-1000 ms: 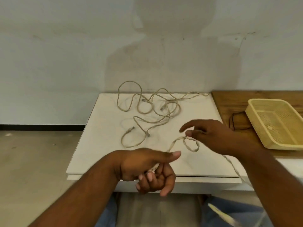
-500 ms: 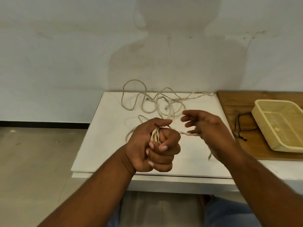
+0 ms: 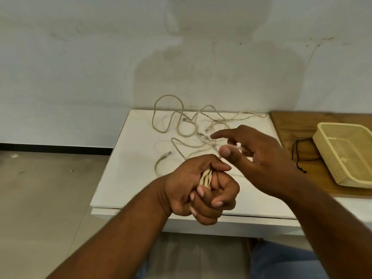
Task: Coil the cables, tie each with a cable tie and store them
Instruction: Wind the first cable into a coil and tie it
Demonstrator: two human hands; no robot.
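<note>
Cable strands, beige, twisted, clamped in left hand grip; right hand grip unclear.

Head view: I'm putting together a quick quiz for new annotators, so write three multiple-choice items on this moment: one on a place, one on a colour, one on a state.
1. Where does the yellow basket stand?
A) on the floor
B) on the wooden top at the right
C) on the person's lap

2. What colour is the cable in the left hand?
A) beige
B) black
C) blue

3. How is the left hand?
A) flat and open
B) an empty fist
C) gripping coils of the cable

Key: B, the basket rests on the brown wood; A, the strands in the grip are beige; C, the hand curls round several loops.
</note>
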